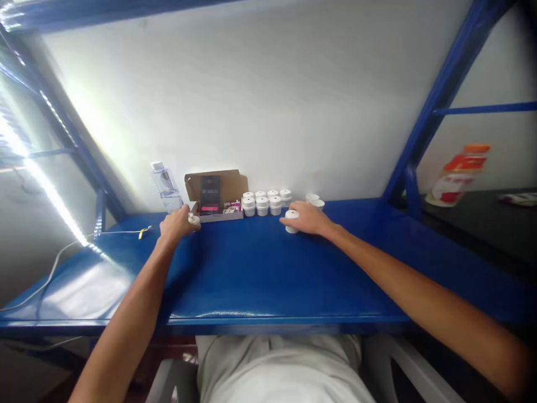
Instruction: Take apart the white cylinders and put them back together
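Hands set well apart over a blue table: the right hand is curled round an upright lidded white cup, its axis vertical; the left hand is closed on a small whitish piece, too blurred to identify. Grouped lidded cups lie between the hands, leftward of and slightly beyond the held cup, nearer the right hand. Two white cups stand just behind that hand. An open cardboard box adjoins the group's left side; beyond the left hand stands a clear bottle.
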The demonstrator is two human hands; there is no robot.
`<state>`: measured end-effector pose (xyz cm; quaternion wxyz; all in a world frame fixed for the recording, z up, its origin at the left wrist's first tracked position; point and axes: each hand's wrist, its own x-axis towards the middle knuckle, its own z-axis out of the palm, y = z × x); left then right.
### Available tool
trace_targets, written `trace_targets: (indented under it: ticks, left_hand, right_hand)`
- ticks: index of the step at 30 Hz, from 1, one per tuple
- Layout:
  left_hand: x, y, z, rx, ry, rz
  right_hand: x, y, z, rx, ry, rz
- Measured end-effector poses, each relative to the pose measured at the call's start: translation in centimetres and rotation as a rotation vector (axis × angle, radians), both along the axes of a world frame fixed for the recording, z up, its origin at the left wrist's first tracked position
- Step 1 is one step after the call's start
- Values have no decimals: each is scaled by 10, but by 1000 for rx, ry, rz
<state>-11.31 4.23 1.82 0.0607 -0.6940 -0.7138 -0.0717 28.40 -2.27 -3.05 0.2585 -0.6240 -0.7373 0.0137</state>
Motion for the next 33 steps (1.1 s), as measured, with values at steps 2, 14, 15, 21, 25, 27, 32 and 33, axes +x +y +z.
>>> trace_targets:
  ticks: [2, 14, 15, 21, 25, 27, 32, 33]
  left_hand:
    - [11, -4, 1, 59, -21, -35]
    - [131, -87, -48, 232, -155, -1026]
    - [129, -86, -49, 244, -142, -1009]
    - [122, -79, -45, 141, -546, -888]
    - [132, -79, -45, -124, -1147, -765]
    - [133, -74, -46, -322, -1382, -657]
    - [118, -48, -47, -554, -1564, -529]
    - [114, -44, -48, -564, -1564, -523]
  right_hand:
    - [-11, -6, 3, -35, 69, -5]
    - [-77, -44, -3, -881, 1211, 393]
    - [-78, -45, -4, -912, 1249, 432]
    - [-79, -45, -6, -470, 1186, 592]
    - [-65, -39, 0, 106, 595, 653]
    - [-51, -31, 1, 323, 292, 623]
    - [-3, -4, -9, 387, 21, 183]
    - [6, 1, -12, 335, -8, 107]
